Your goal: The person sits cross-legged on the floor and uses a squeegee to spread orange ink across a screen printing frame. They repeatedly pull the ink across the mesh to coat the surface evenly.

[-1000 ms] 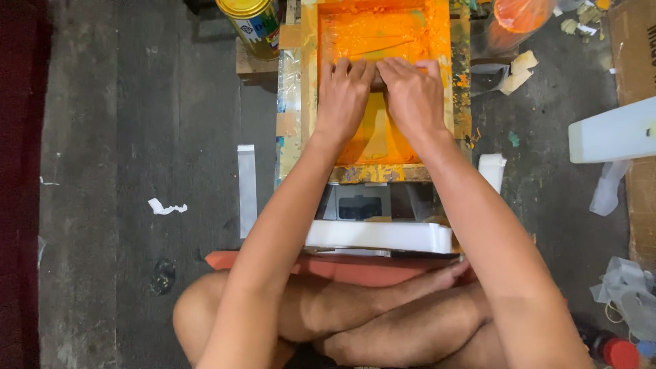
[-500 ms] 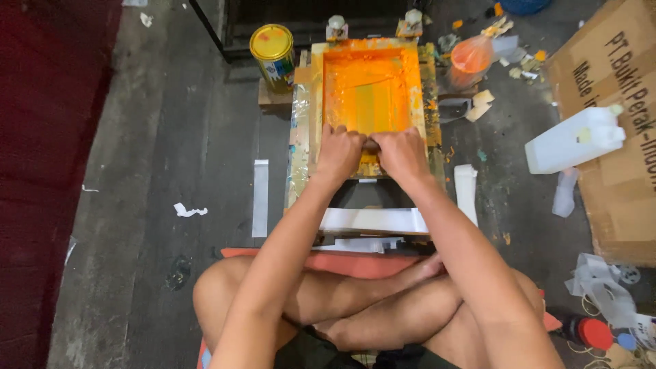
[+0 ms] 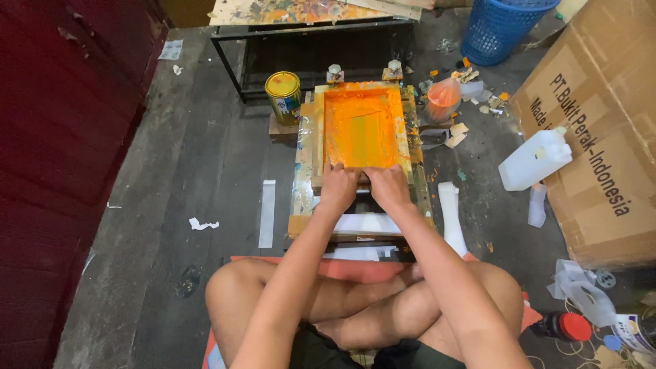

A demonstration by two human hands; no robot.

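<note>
Both hands, left (image 3: 339,186) and right (image 3: 387,186), gripping a squeegee at the near edge of an orange-inked screen frame (image 3: 362,127), yellow-lidded tin (image 3: 283,96) beside

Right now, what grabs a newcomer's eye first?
The bright orange ink-covered printing screen at centre, on the dark plank floor. The left hand and right hand press side by side at its near edge. A yellow-lidded tin stands left of the frame; a blue basket sits top right.

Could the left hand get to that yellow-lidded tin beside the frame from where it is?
Probably yes. The left hand rests at the frame's near edge, and the tin stands just off its far left corner, with only bare floor between.
</note>
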